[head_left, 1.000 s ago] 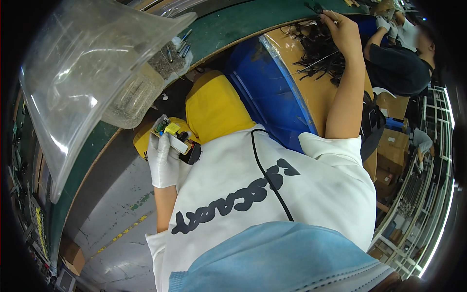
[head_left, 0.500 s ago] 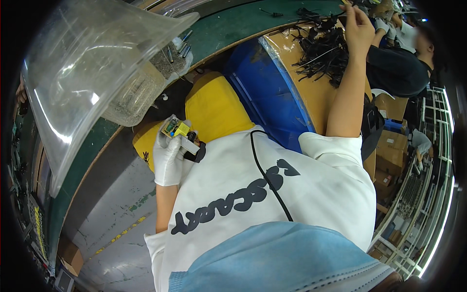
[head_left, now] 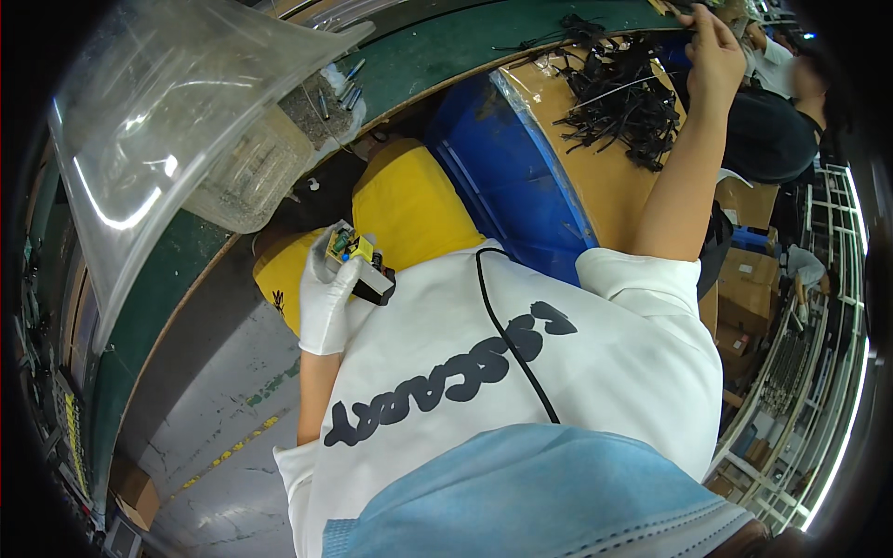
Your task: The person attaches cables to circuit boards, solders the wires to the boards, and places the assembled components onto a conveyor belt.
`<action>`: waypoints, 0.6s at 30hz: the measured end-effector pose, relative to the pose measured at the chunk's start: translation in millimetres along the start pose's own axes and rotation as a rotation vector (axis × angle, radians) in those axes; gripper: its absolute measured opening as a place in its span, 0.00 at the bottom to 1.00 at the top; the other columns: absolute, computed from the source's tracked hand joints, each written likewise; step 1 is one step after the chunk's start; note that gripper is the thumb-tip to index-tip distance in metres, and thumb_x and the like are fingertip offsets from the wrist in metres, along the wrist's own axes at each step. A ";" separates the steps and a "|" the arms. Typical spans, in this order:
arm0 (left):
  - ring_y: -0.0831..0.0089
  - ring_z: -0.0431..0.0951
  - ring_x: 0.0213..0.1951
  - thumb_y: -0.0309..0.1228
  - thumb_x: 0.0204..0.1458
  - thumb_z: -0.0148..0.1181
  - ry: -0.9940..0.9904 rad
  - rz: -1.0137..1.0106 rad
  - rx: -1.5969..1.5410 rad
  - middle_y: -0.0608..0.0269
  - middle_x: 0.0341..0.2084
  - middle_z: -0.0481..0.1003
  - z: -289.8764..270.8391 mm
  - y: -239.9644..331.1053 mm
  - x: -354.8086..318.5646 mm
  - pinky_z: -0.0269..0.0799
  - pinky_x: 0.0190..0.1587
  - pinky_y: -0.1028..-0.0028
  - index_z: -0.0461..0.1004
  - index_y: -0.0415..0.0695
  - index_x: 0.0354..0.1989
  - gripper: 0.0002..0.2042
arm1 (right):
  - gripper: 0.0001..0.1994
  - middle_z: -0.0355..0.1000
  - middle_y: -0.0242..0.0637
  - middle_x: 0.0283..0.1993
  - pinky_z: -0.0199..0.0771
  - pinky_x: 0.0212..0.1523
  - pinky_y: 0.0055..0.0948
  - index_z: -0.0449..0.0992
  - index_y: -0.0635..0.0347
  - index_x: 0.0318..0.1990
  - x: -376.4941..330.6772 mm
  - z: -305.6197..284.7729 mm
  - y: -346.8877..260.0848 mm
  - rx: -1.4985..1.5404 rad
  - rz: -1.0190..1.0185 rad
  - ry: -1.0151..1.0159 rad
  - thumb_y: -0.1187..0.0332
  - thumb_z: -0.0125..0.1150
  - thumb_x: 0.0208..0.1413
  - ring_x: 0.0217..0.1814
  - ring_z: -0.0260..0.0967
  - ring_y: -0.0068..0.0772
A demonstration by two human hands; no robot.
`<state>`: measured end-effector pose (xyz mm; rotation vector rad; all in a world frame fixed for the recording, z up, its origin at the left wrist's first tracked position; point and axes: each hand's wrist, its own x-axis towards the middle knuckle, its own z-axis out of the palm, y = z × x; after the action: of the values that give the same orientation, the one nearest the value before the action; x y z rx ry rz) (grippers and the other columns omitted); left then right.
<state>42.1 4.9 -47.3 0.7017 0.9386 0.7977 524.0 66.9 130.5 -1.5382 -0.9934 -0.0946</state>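
In my gloved left hand [head_left: 327, 288], above my lap, is a small circuit board [head_left: 346, 245] with a yellow transformer. A black and white casing [head_left: 375, 282] sits against the board, held in the same grip. Far off at the upper right, my bare right hand [head_left: 716, 58] is raised by the bench edge with its fingers bent together. What they hold, if anything, is too small to make out. Some yellowish pieces [head_left: 662, 7] lie near its fingertips. Below and left of that hand is a tangle of black cables [head_left: 621, 98] on a brown cardboard surface [head_left: 549, 93].
A large clear plastic bin [head_left: 121, 177] stands at the left on the green bench [head_left: 437, 46]. Pen-like tools [head_left: 350, 93] lie beside it. A blue crate [head_left: 507, 177] adjoins my yellow-covered legs [head_left: 414, 195]. Another person [head_left: 772, 130] sits at the upper right, near cartons [head_left: 749, 284].
My right hand has moved right, and the yellow piece seen at its fingertips now appears apart from them. My left hand has tilted the board and casing slightly.
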 end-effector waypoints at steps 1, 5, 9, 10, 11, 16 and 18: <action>0.64 0.74 0.50 0.28 0.52 0.64 -0.002 -0.008 0.014 0.51 0.50 0.69 -0.8 -0.2 0.0 0.71 0.53 0.67 0.56 0.35 0.61 0.30 | 0.09 0.70 0.26 0.24 0.49 0.16 0.16 0.77 0.64 0.39 1.4 -1.6 -0.1 0.057 -0.051 0.040 0.67 0.58 0.59 0.17 0.54 0.11; 0.64 0.74 0.50 0.29 0.51 0.64 -0.003 0.005 0.012 0.50 0.51 0.69 -0.9 -1.4 0.2 0.71 0.53 0.68 0.57 0.35 0.61 0.31 | 0.09 0.65 0.23 0.21 0.46 0.15 0.15 0.77 0.64 0.39 9.3 -4.6 -7.3 0.116 -0.080 0.064 0.67 0.58 0.59 0.16 0.51 0.10; 0.64 0.75 0.49 0.29 0.51 0.64 0.007 -0.016 0.010 0.49 0.51 0.70 0.4 0.1 -0.5 0.70 0.53 0.68 0.57 0.33 0.60 0.30 | 0.08 0.60 0.20 0.18 0.42 0.15 0.14 0.77 0.63 0.39 21.8 -8.8 -14.5 -0.077 0.118 -0.096 0.67 0.58 0.59 0.15 0.47 0.09; 0.64 0.75 0.48 0.29 0.51 0.64 0.013 -0.032 0.007 0.48 0.51 0.70 0.3 -0.3 -0.1 0.70 0.53 0.68 0.57 0.32 0.60 0.30 | 0.08 0.60 0.19 0.18 0.42 0.14 0.14 0.77 0.63 0.39 25.9 -10.3 -11.5 0.048 0.071 -0.050 0.67 0.57 0.60 0.15 0.47 0.09; 0.64 0.75 0.48 0.29 0.51 0.64 0.012 -0.031 0.007 0.48 0.51 0.70 -0.3 -0.7 1.0 0.70 0.53 0.68 0.57 0.32 0.60 0.30 | 0.08 0.60 0.19 0.18 0.42 0.14 0.14 0.77 0.63 0.38 28.9 -11.9 -9.8 0.174 0.025 -0.004 0.66 0.57 0.60 0.15 0.47 0.09; 0.64 0.76 0.46 0.31 0.54 0.61 -0.003 -0.010 0.054 0.50 0.47 0.72 0.5 -2.4 0.5 0.72 0.50 0.67 0.57 0.33 0.59 0.28 | 0.08 0.65 0.24 0.24 0.40 0.13 0.13 0.73 0.63 0.42 39.4 -25.4 -13.4 0.565 0.046 -0.145 0.68 0.53 0.63 0.14 0.45 0.09; 0.64 0.76 0.46 0.31 0.53 0.62 -0.026 -0.011 0.048 0.50 0.47 0.72 0.7 -0.2 4.1 0.72 0.50 0.67 0.57 0.33 0.59 0.28 | 0.07 0.67 0.27 0.27 0.40 0.12 0.13 0.72 0.63 0.42 101.1 -88.9 43.5 1.033 0.269 -0.223 0.69 0.53 0.63 0.14 0.45 0.09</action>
<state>44.2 8.1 -48.9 0.7471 0.9396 0.7568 656.1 49.4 178.0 -0.7052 -0.7854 0.6951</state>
